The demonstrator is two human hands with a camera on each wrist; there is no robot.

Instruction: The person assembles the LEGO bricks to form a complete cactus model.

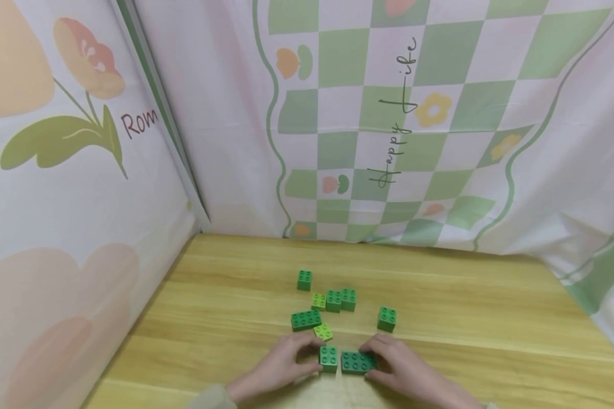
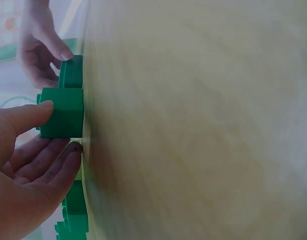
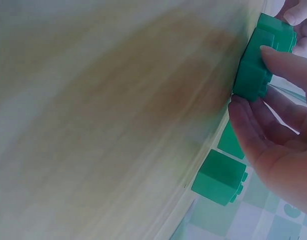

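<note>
In the head view, my left hand [image 1: 283, 360] holds a green square building brick [image 1: 328, 359] between thumb and fingers near the front of the table. Just to the right, my right hand [image 1: 401, 366] grips a darker green oblong brick [image 1: 356, 362] by its right end. Both bricks stand studs up on the wood, a narrow gap between them in the head view. In the left wrist view, the left thumb lies on the near face of the square brick [image 2: 63, 113]. The right wrist view shows the right thumb against the side of the oblong brick [image 3: 255, 65].
Beyond the hands lie a dark green oblong brick [image 1: 306, 320], two flat lime bricks [image 1: 323, 332], and several green square bricks, one alone at the right [image 1: 386, 319] and another at the back [image 1: 304, 280]. Printed cloth [image 1: 337, 113] borders the wooden table [image 1: 225, 284] behind and at the left.
</note>
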